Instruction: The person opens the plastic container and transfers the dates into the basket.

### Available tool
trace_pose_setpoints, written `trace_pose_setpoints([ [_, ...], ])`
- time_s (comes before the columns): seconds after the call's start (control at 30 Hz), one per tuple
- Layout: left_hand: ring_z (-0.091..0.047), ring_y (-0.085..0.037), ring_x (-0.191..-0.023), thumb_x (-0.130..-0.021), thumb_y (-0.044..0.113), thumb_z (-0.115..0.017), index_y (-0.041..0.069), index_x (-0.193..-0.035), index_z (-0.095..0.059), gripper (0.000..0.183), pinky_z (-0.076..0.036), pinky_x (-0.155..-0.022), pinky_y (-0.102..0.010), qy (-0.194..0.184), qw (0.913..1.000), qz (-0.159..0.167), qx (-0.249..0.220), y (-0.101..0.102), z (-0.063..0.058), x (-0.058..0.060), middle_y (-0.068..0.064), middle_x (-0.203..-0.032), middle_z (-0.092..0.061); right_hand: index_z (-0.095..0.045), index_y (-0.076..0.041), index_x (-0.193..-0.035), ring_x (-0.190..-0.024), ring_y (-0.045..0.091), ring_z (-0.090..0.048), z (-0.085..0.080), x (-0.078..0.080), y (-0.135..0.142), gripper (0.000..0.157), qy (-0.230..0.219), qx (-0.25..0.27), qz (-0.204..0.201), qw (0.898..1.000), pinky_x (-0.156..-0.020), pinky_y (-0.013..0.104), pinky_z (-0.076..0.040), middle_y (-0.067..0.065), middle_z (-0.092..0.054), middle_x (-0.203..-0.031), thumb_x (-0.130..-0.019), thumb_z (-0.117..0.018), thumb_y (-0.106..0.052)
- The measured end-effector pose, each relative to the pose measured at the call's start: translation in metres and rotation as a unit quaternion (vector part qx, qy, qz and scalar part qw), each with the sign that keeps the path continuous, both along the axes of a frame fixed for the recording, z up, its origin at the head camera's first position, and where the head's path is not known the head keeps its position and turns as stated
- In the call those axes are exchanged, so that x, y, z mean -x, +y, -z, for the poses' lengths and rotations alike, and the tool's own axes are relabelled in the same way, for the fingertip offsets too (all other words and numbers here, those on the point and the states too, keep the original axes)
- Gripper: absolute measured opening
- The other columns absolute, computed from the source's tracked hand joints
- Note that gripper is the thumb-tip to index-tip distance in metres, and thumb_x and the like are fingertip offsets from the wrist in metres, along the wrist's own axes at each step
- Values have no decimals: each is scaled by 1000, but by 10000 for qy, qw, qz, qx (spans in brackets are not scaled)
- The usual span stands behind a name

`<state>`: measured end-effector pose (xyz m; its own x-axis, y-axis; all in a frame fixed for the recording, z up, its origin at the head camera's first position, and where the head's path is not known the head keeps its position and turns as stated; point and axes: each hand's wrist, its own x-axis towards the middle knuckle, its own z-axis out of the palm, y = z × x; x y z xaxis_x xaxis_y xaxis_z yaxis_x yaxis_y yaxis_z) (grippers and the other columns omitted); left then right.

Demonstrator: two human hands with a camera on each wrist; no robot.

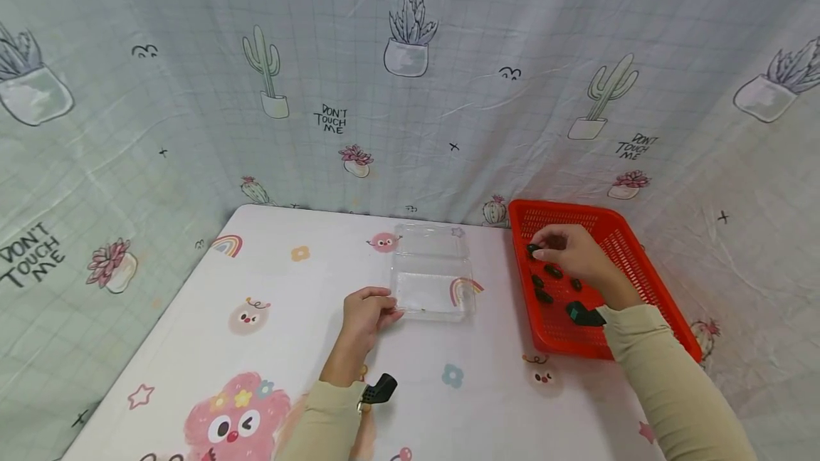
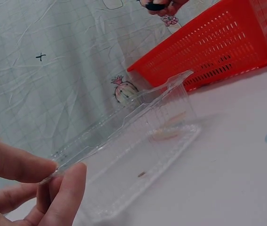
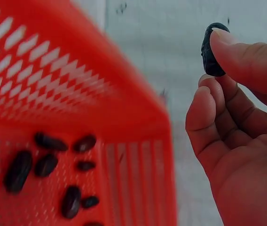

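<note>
My right hand (image 1: pixel 576 255) is over the left side of a red plastic basket (image 1: pixel 522 283), with a small dark oval fruit (image 3: pixel 213 52) pinched between thumb and fingers. The fruit's skin is black and wrinkled, like a date's; in the right wrist view it is held above rim height. Several similar dark fruits (image 3: pixel 18 171) lie loose on the basket floor. My left hand (image 1: pixel 368 311) pinches the near left rim of a clear plastic container (image 2: pixel 119 141), thumb and fingers on either side of the edge. The container rests on the table, and a ridge divides it into two sections.
The white table (image 1: pixel 320 262) has printed cartoon figures. A cloth curtain (image 1: pixel 410 126) with cactus prints hangs behind it and at both sides. The basket's raised walls stand to the right of the container. A small brown speck (image 2: pixel 141 174) shows at the container's bottom.
</note>
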<state>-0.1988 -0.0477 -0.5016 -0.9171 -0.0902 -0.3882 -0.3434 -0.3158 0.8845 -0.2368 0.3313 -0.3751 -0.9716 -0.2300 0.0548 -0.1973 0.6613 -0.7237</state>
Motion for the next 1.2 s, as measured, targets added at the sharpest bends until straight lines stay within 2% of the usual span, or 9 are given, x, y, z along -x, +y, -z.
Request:
trace_pose_setpoints([
  [0.2, -64, -14, -69, -91, -8, -66, -14, -121, -62, 30, -68, -67, -26, 28, 10000, -12, -44, 0, 0, 0, -8, -80, -64, -67, 0, -120, -92, 13, -59, 13, 1, 31, 24, -214, -113, 492, 9985, -74, 19, -57, 15, -66, -110, -99, -70, -11],
  [0.4, -64, -14, -69, -91, -7, -66, -13, -120, -62, 30, -67, -66, -26, -8, 10000, -44, -69, -1, 2, 2, -8, -80, -63, -66, 4, -122, -91, 11, -59, 24, 1, 49, 27, -311, -223, 675, 9970, -76, 23, -59, 15, -66, -110, -100, -68, -11],
  [0.7, -64, -15, -70, -92, -6, -66, -13, -121, -62, 30, -68, -68, -27, -21, 9999, -58, -88, 1, 2, -1, -8, -82, -63, -67, 3, -119, -96, 22, -61, 41, 8, 67, 29, -782, -420, 984, 9912, -82, 34, -56, 12, -69, -107, -98, -71, -16],
  [0.83, -63, -15, -71, -92, -7, -66, -14, -122, -61, 31, -68, -69, -27, -32, 9999, -45, -101, 1, 1, -2, -8, -83, -63, -67, 7, -117, -101, 28, -64, 50, 12, 73, 27, -1088, -394, 1038, 9878, -83, 34, -55, 15, -70, -108, -97, -69, -11],
  [0.93, -63, -15, -71, -93, -6, -66, -13, -122, -61, 30, -68, -69, -27, -19, 10000, -17, -68, 1, 1, -2, -8, -83, -63, -67, 9, -116, -103, 32, -64, 56, 14, 74, 26, -1237, -419, 1012, 9863, -82, 35, -55, 22, -70, -112, -96, -66, -7],
  [1.07, -64, -15, -72, -93, -5, -66, -13, -122, -61, 30, -68, -70, -26, 12, 10000, 10, -35, 1, 1, -3, -8, -85, -63, -69, 11, -114, -98, 33, -64, 63, 18, 73, 28, -1306, -627, 988, 9845, -75, 34, -57, 28, -67, -116, -93, -68, -6],
  [1.2, -65, -14, -72, -93, -5, -66, -13, -122, -61, 30, -68, -70, -26, 42, 10000, 6, -1, 1, 0, -4, -8, -84, -64, -71, 12, -108, -93, 33, -66, 72, 26, 74, 25, -1350, -896, 892, 9827, -70, 34, -58, 28, -67, -111, -90, -72, -6],
])
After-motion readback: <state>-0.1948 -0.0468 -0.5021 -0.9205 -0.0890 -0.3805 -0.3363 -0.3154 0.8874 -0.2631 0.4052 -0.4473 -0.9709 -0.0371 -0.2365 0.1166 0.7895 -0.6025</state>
